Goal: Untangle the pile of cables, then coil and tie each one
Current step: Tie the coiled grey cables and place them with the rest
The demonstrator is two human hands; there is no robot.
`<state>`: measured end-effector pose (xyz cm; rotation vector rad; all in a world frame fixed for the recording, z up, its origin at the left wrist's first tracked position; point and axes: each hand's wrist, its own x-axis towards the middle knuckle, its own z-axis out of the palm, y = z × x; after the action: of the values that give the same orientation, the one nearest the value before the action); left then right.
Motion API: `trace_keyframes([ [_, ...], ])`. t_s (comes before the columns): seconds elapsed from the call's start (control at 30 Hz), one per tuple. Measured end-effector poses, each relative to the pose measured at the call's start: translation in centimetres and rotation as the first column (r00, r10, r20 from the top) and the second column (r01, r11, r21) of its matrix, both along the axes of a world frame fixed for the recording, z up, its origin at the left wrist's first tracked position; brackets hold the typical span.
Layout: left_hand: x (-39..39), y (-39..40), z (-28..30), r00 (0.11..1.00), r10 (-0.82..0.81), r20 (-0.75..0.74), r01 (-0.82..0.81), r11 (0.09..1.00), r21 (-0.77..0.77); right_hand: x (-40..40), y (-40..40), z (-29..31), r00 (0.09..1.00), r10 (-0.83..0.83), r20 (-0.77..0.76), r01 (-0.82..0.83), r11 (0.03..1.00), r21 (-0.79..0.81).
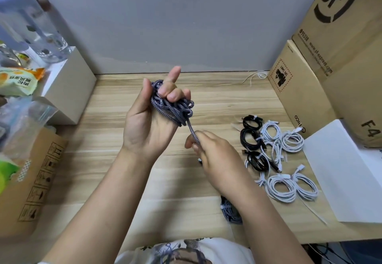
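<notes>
My left hand point(151, 119) is raised above the wooden table point(124, 181) and holds a coil of grey braided cable point(175, 106) wound around its fingers, index finger pointing up. A free end of that cable runs down to my right hand point(208, 152), which pinches it between thumb and fingers. On the right of the table lie several coiled and tied cables, white ones point(289, 187) and black ones point(251, 137). Another tied grey braided coil point(229, 210) lies partly hidden under my right forearm.
Cardboard boxes point(330, 61) stand at the back right, with a white sheet point(347, 172) in front of them. A white box point(68, 86), snack bags point(18, 80), a water bottle point(31, 20) and a brown box point(31, 191) crowd the left side. Loose white ties point(256, 75) lie by the wall.
</notes>
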<state>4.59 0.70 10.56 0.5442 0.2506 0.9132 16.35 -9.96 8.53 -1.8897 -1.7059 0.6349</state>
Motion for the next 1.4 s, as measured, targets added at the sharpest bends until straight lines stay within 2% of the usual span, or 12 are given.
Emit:
trace_keyframes([
  [0.13, 1.1, -0.6, -1.6, 0.976, 0.015, -0.216, 0.030, 0.980, 0.199, 0.2, -0.2, 0.7, 0.997, 0.019, 0.077, -0.014, 0.998, -0.066],
  [0.27, 1.1, -0.6, -2.4, 0.857, 0.094, -0.507, 0.082, 0.946, 0.314, 0.4, -0.9, 1.5, 0.999, 0.028, 0.030, -0.030, 0.998, 0.056],
  [0.33, 0.9, -0.7, -2.9, 0.773, 0.071, -0.631, 0.199, 0.917, 0.346, 0.7, -1.1, 1.9, 0.998, -0.003, 0.059, -0.006, 0.987, 0.161],
  [0.43, 0.6, -1.4, -2.9, 0.642, -0.049, -0.765, 0.402, 0.871, 0.281, 1.2, -1.2, 1.9, 0.996, -0.024, 0.091, -0.001, 0.965, 0.261],
  [0.6, 0.3, -1.9, -2.4, 0.487, -0.266, -0.832, 0.735, 0.639, 0.226, 1.6, -1.1, 2.3, 0.993, -0.027, -0.116, 0.068, 0.927, 0.370],
  [0.7, -0.2, -1.4, -2.5, 0.532, -0.519, -0.669, 0.766, 0.631, 0.120, 2.1, -0.9, 2.2, 0.962, 0.007, -0.273, 0.119, 0.890, 0.441],
  [0.83, -0.7, -0.6, -2.6, 0.526, -0.826, -0.204, 0.850, 0.517, 0.101, 2.6, -0.7, 1.4, 0.926, -0.004, -0.377, 0.204, 0.847, 0.491],
  [0.93, -0.5, -0.5, -2.5, 0.536, -0.843, 0.043, 0.838, 0.537, 0.098, 2.7, -0.4, 0.8, 0.889, -0.024, -0.457, 0.241, 0.874, 0.422],
  [1.07, -0.3, -0.8, -2.4, 0.622, -0.742, 0.249, 0.765, 0.644, 0.008, 2.5, -0.1, 0.1, 0.921, -0.111, -0.374, 0.255, 0.896, 0.363],
  [1.17, -0.2, -0.7, -1.8, 0.786, -0.558, 0.268, 0.591, 0.805, -0.058, 2.3, -0.4, -0.4, 0.963, -0.187, -0.194, 0.225, 0.955, 0.195],
  [1.27, -0.1, -0.3, -1.2, 0.930, -0.333, 0.155, 0.353, 0.927, -0.126, 1.6, -0.8, -0.4, 0.996, -0.087, 0.018, 0.087, 0.996, 0.028],
  [1.4, 0.2, -0.1, -1.5, 0.979, -0.178, -0.098, 0.170, 0.982, -0.083, 0.6, -1.3, 0.8, 0.964, -0.001, 0.266, -0.011, 0.999, 0.044],
])
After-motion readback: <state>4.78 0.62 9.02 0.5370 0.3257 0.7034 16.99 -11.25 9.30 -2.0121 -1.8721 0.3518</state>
